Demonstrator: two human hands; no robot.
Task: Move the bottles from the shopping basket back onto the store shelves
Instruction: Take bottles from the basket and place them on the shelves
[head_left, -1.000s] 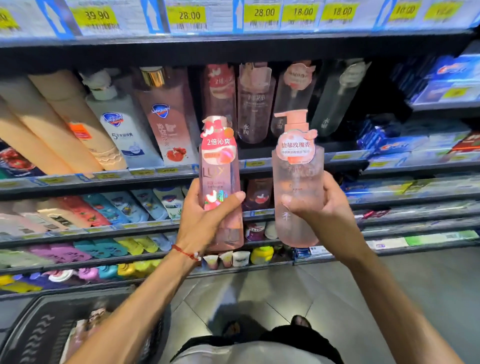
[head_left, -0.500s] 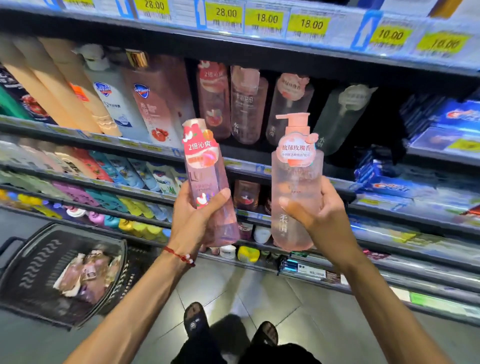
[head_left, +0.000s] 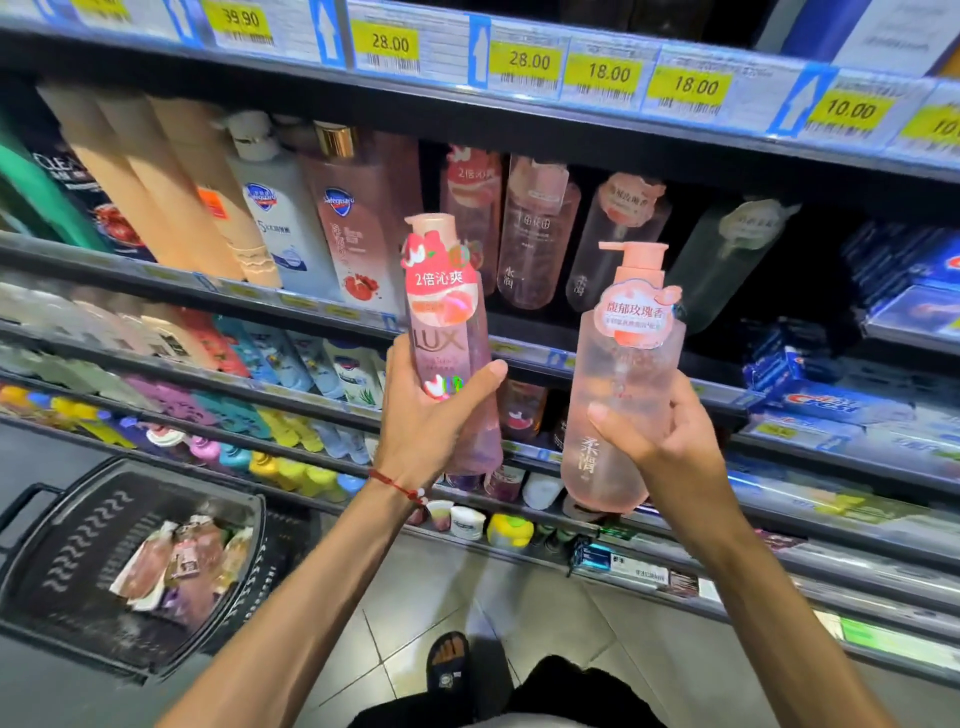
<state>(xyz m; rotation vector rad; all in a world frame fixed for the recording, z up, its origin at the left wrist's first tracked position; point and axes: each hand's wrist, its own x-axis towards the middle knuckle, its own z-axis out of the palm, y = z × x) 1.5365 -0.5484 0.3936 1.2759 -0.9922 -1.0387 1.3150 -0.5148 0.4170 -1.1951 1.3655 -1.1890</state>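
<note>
Grips a pink LUX bottle (head_left: 447, 332) in the curled left hand (head_left: 426, 426), a pale pump bottle (head_left: 623, 374) in the right hand (head_left: 665, 441).

The pink bottle (head_left: 448, 327) has its label partly covered by the left hand (head_left: 421, 421); the right hand (head_left: 670, 452) hides its fingers behind the pump bottle (head_left: 623, 374). Above the hands, shelf bottles (head_left: 537, 234) blur. Below the left hand, the basket (head_left: 78, 545), cut off, holds perhaps pouches (head_left: 182, 561).
</note>
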